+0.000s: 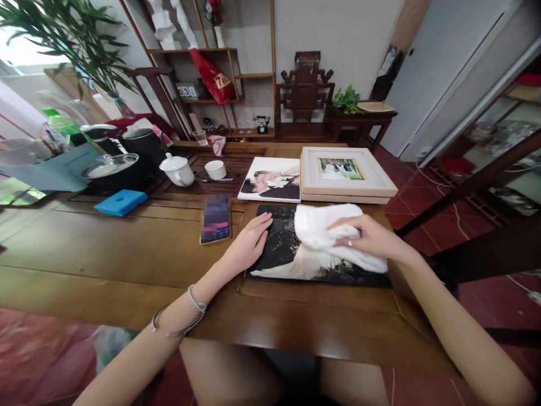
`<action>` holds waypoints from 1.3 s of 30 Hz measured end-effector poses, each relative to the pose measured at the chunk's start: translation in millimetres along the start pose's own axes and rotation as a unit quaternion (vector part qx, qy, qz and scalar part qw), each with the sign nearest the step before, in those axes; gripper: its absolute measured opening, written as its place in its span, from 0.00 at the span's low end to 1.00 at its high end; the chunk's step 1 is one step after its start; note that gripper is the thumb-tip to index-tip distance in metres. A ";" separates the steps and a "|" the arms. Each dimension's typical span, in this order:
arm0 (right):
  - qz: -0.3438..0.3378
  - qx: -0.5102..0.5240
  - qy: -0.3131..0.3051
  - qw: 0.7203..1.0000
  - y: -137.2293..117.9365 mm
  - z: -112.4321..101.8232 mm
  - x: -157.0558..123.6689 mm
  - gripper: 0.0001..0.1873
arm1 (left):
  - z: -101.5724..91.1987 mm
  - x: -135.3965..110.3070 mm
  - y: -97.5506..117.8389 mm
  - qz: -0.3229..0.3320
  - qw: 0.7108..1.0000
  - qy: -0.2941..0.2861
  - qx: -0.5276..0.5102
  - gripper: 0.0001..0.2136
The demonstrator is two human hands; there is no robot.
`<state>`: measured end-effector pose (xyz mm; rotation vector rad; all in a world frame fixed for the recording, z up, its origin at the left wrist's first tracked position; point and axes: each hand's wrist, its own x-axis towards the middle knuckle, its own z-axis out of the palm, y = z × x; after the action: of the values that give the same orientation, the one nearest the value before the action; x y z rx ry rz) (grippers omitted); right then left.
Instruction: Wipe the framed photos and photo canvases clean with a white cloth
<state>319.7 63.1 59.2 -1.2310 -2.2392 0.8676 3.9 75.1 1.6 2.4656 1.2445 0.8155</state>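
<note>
The brown wooden table [105,248] is found to carry 1 dark, glossy, rectangular photo panel [283,242], laid flat near the front edge. A white folded cloth [321,225] is pressed on the panel's right part and gripped by the right hand [367,237]. The left hand [249,242] is laid flat, fingers released, on the panel's left edge. 1 lit flat smartphone [215,219] is noted just beside that hand.

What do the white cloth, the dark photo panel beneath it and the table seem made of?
The white cloth looks like soft, matte terry fabric: it bunches in thick folds under the right hand. The dark photo panel seems a rigid print with a smooth, slightly glossy face; the left hand lies flat on it. The table is likely varnished wood: grain and plank seams show.
</note>
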 end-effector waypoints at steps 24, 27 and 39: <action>-0.088 -0.147 0.133 0.976 14.1 25.2 27.9 0.16 | 2.0 -0.9 -1.5 0.002 1.000 0.011 -0.007 0.19; -0.085 -0.154 0.110 0.978 15.9 25.7 24.6 0.20 | 1.9 -0.9 -0.6 -0.002 1.000 0.007 -0.009 0.19; -0.204 0.046 -0.210 0.955 -45.9 32.5 -1.6 0.19 | 0.8 -0.1 -2.2 0.002 1.000 -0.003 0.008 0.20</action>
<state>273.1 32.9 68.4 -0.5368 -2.6103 1.1235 3.0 76.3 -0.1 2.4814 1.2495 0.8018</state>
